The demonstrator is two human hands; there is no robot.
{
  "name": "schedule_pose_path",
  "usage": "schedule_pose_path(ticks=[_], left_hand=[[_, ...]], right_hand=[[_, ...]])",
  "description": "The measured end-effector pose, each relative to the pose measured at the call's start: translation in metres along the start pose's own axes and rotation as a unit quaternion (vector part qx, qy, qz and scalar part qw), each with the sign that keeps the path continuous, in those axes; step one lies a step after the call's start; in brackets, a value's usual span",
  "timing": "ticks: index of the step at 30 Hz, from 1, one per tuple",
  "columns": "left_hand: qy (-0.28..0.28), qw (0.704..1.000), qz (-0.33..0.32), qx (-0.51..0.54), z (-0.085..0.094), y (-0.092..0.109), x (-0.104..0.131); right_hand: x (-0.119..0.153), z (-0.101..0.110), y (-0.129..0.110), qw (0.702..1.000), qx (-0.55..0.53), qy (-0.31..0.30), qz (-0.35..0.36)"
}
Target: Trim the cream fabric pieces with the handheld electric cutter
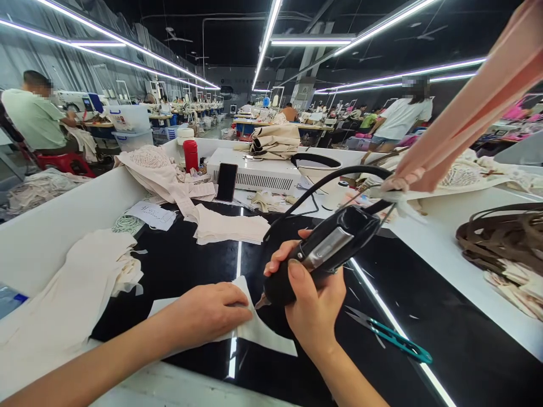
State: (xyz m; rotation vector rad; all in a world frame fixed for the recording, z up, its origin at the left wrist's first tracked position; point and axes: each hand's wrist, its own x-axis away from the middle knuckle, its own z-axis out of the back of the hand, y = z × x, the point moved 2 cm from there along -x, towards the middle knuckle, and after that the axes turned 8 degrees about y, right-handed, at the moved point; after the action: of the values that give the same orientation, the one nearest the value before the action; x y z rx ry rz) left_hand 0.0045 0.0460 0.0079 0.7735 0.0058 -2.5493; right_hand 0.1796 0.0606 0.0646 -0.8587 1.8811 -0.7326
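Observation:
In my right hand is a black corded handheld cutter, its fingers wrapped round the body and a small metal tip pointing down-left. That tip is close to the edge of a pale fabric piece lying on the glossy black work surface; whether they touch I cannot tell. My left hand lies flat on the fabric, fingers together and stretched out, covering part of it. A thick black cable loops from the cutter's upper end, where pink cloth strips are tied. Teal-handled thread snips lie to the right.
A pale fabric stack lies at left, another ahead. Behind stand a phone, a red bottle and a white vented box. Brown straps are at right. Co-workers sit and stand beyond the raised table edges.

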Motion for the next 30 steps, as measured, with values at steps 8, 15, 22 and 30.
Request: schedule_pose_path(ticks=[8, 15, 22, 30], left_hand=[[-0.002, 1.000, -0.004, -0.006, -0.003, -0.002, 0.002], [0.037, 0.999, -0.014, 0.019, 0.005, 0.003, -0.003], [0.036, 0.997, 0.017, 0.061, 0.002, 0.027, -0.015], [-0.007, 0.998, 0.038, 0.040, -0.005, 0.031, -0.007]], right_hand=[[0.006, 0.002, -0.004, 1.000, 0.007, 0.000, 0.005], [0.004, 0.012, -0.022, 1.000, 0.009, 0.027, 0.000], [0.017, 0.034, -0.036, 0.999, 0.024, 0.025, -0.003], [0.025, 0.041, -0.034, 1.000, 0.015, -0.013, -0.016]])
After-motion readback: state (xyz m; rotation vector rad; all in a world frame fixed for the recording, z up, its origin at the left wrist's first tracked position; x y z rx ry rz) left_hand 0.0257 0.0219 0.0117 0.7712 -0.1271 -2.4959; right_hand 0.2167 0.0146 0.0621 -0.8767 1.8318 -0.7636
